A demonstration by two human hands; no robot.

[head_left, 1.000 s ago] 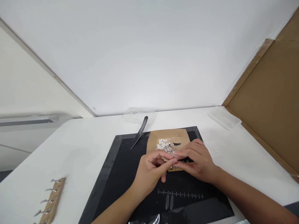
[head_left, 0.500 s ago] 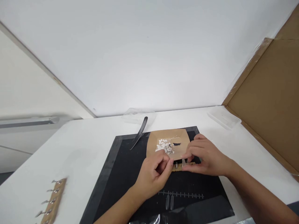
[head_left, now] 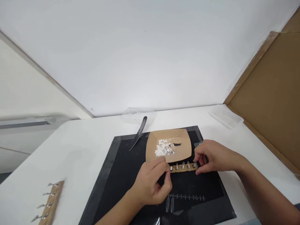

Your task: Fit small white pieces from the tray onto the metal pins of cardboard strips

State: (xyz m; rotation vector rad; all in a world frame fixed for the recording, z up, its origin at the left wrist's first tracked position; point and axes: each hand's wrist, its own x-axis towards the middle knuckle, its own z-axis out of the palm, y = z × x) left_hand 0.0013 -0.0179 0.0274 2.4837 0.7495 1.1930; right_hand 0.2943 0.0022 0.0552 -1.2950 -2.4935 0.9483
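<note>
Both hands are busy on the near side of the brown paper tray: the left hand has thumb and forefinger pinched at the left end of a narrow clip-topped strip, and the right hand has its thumb and forefinger closed around a small clear tip at the other end. That strip lies just in front of the tray, several see-through tips standing along it. In the tray I see a heap of white flower-like bits beside a short dark piece. Everything there sits on a black mat. Nearer the person than the tray lies a comb-like rail with two clear tips by it. Left of the tray, black curved tweezers cross the mat's edge, and farther left on the white counter rests a second clip strip.
</note>
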